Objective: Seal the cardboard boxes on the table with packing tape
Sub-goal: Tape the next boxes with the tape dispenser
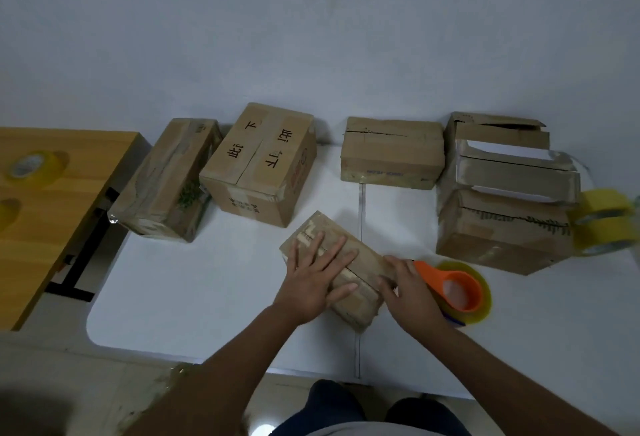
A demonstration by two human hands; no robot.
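Cardboard under my palm: my left hand [313, 283] lies flat with fingers spread on top of the small box [337, 273], which sits slantwise near the front of the white table [194, 283]. My right hand [412, 293] rests at the box's right end, fingers loosely bent against its edge; whether they pinch any tape I cannot tell. Just beside that hand, touching the table, lies the orange tape dispenser [457, 288] with its yellowish roll. Further back stand four more boxes: a taped one [166, 179], a printed one [259, 165], a flat one [393, 153] and an open stack [502, 193]. Spare tape rolls [602, 224] sit at the stack's right.
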